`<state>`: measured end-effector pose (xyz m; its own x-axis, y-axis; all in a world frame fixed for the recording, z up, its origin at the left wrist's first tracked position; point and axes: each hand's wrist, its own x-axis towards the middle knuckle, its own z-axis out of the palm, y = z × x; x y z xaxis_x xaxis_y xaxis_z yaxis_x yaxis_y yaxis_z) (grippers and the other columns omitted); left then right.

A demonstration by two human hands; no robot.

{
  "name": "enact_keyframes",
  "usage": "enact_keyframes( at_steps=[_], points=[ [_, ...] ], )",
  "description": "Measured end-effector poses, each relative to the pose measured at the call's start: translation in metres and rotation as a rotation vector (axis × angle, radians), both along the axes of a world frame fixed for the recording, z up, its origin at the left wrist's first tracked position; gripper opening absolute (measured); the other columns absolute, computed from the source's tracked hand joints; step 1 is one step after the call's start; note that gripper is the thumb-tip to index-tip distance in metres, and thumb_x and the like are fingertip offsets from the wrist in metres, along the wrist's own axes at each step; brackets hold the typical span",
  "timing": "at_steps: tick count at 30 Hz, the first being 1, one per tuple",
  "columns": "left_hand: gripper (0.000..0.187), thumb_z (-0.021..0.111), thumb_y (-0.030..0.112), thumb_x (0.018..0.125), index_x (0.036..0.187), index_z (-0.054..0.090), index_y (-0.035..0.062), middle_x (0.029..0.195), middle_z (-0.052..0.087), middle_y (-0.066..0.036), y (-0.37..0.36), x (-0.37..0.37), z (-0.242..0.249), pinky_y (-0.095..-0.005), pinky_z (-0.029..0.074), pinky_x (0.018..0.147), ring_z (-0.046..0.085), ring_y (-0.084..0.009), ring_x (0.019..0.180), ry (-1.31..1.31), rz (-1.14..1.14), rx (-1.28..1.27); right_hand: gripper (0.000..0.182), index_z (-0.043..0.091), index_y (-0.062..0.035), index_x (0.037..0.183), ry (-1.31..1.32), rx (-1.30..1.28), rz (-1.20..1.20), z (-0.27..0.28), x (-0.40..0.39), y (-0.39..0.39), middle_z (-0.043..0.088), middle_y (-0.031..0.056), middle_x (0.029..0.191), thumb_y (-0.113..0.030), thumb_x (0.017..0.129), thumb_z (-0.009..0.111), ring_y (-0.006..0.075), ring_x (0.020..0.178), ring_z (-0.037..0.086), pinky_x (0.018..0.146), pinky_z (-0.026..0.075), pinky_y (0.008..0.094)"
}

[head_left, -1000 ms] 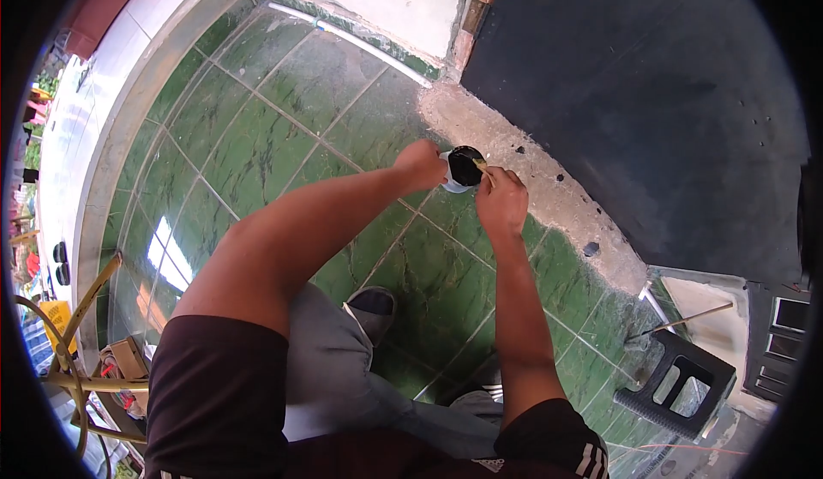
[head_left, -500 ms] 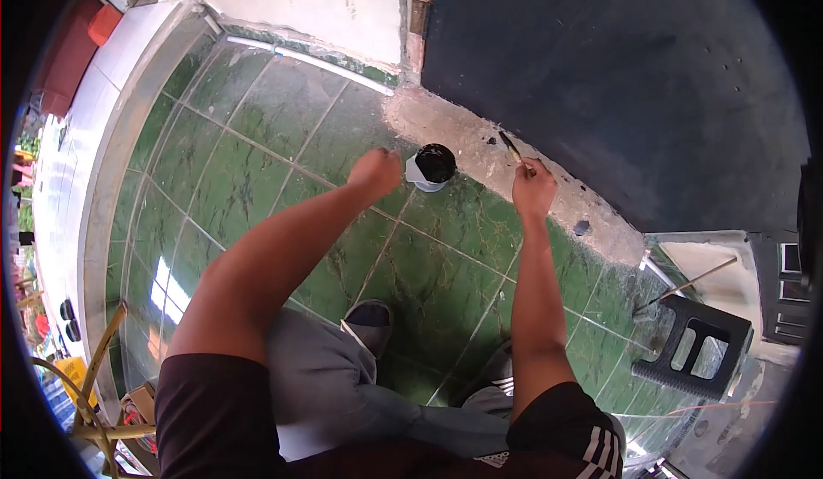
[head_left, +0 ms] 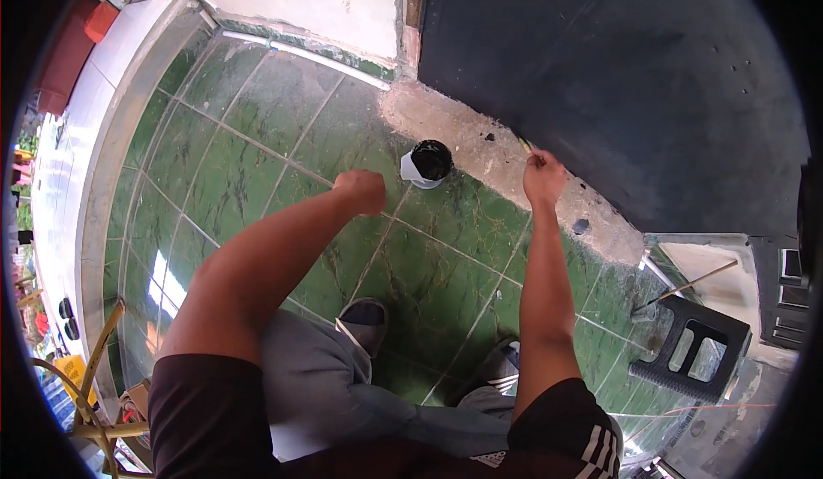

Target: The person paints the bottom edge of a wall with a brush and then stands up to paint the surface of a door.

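Observation:
A paintbrush (head_left: 525,144) is pinched in my right hand (head_left: 544,179), its dark bristles at the lower edge of the black-painted wall (head_left: 591,110). Over the green tiles, my left hand (head_left: 362,192) is curled into a loose fist, with nothing showing in it. Just beyond that fist stands a white paint pot (head_left: 411,172), its inside coated black and dark paint within. The pot sits on the tiles beside a bare cement strip (head_left: 454,123) that runs along the wall's foot.
A black plastic stool (head_left: 699,350) is at the right, with a thin stick (head_left: 699,284) close by. White pipe (head_left: 309,59) follows the base of the pale wall (head_left: 300,3). Dark paint spots (head_left: 581,226) mark the cement strip. My shoes (head_left: 364,320) are on the tiles below.
My right hand has moved slightly right with the paintbrush, bringing its tip to the wall's bottom edge. My left hand has drawn back from the pot, left and toward me.

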<state>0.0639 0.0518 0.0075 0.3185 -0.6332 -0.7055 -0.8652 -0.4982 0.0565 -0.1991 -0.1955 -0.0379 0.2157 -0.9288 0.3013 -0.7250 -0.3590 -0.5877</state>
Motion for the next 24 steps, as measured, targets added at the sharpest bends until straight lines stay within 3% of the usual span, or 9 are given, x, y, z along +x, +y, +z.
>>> enact_keyframes(
  at_steps=[4, 7, 11, 14, 17, 20, 24],
  points=[
    [0.036, 0.07, 0.008, 0.068, 0.103, 0.075, 0.0081, 0.112, 0.071, -0.016, -0.001, -0.006, 0.001, -0.0442, 0.058, 0.08, 0.069, -0.0345, 0.103, -0.019, -0.132, 0.104, 0.011, 0.073, -0.005, 0.09, -0.118, 0.022, -0.09, 0.002, 0.003, 0.002, 0.071, 0.015, 0.08, -0.009, 0.081, 0.067, 0.0313, 0.078, 0.071, 0.071, 0.055, 0.0395],
    [0.035, 0.07, 0.009, 0.068, 0.102, 0.076, 0.0091, 0.111, 0.072, -0.015, -0.001, -0.005, -0.011, -0.0453, 0.058, 0.078, 0.07, -0.0341, 0.102, -0.026, -0.168, 0.128, 0.011, 0.072, -0.0046, 0.091, -0.191, -0.173, -0.058, -0.004, -0.003, 0.022, 0.071, 0.016, 0.085, -0.005, 0.081, 0.066, 0.0331, 0.079, 0.07, 0.072, 0.055, 0.0398],
    [0.029, 0.066, 0.01, 0.07, 0.098, 0.075, 0.0062, 0.102, 0.072, -0.018, 0.005, 0.001, -0.008, -0.0459, 0.058, 0.077, 0.07, -0.0362, 0.099, -0.028, -0.216, 0.066, 0.015, 0.071, -0.0028, 0.096, -0.082, -0.129, 0.041, -0.035, -0.001, 0.019, 0.071, 0.0163, 0.088, -0.004, 0.081, 0.067, 0.0329, 0.082, 0.07, 0.072, 0.055, 0.0397],
    [0.029, 0.066, 0.01, 0.07, 0.097, 0.075, 0.0062, 0.101, 0.072, -0.019, 0.004, -0.003, 0.003, -0.0457, 0.058, 0.077, 0.07, -0.0362, 0.097, -0.03, -0.238, 0.089, 0.013, 0.07, -0.0037, 0.095, -0.273, -0.151, -0.053, -0.02, 0.001, 0.016, 0.071, 0.016, 0.088, -0.005, 0.083, 0.066, 0.0335, 0.081, 0.07, 0.072, 0.055, 0.0399],
    [0.028, 0.067, 0.01, 0.069, 0.095, 0.075, 0.0062, 0.099, 0.073, -0.019, 0.002, -0.006, -0.001, -0.0457, 0.058, 0.076, 0.071, -0.0366, 0.095, -0.041, -0.237, 0.114, 0.013, 0.069, -0.0035, 0.096, -0.303, -0.161, -0.026, -0.006, 0.004, 0.032, 0.071, 0.0167, 0.087, -0.005, 0.084, 0.065, 0.0333, 0.079, 0.07, 0.072, 0.055, 0.0401],
    [0.028, 0.067, 0.01, 0.069, 0.095, 0.076, 0.0061, 0.1, 0.073, -0.018, 0.002, -0.006, 0.003, -0.0459, 0.058, 0.076, 0.071, -0.037, 0.095, -0.034, -0.229, 0.09, 0.014, 0.069, -0.0011, 0.098, -0.037, 0.042, 0.05, -0.029, 0.006, 0.027, 0.071, 0.0175, 0.085, -0.004, 0.085, 0.065, 0.0327, 0.078, 0.07, 0.07, 0.055, 0.0384],
    [0.029, 0.067, 0.011, 0.069, 0.097, 0.076, 0.0068, 0.101, 0.073, -0.018, 0.001, -0.004, -0.005, -0.0459, 0.058, 0.075, 0.071, -0.0367, 0.095, -0.039, -0.265, 0.122, 0.015, 0.073, -0.0069, 0.097, -0.283, -0.082, -0.138, -0.012, 0.008, 0.021, 0.071, 0.0146, 0.081, -0.008, 0.085, 0.065, 0.0306, 0.073, 0.07, 0.069, 0.054, 0.0378]
  ],
)
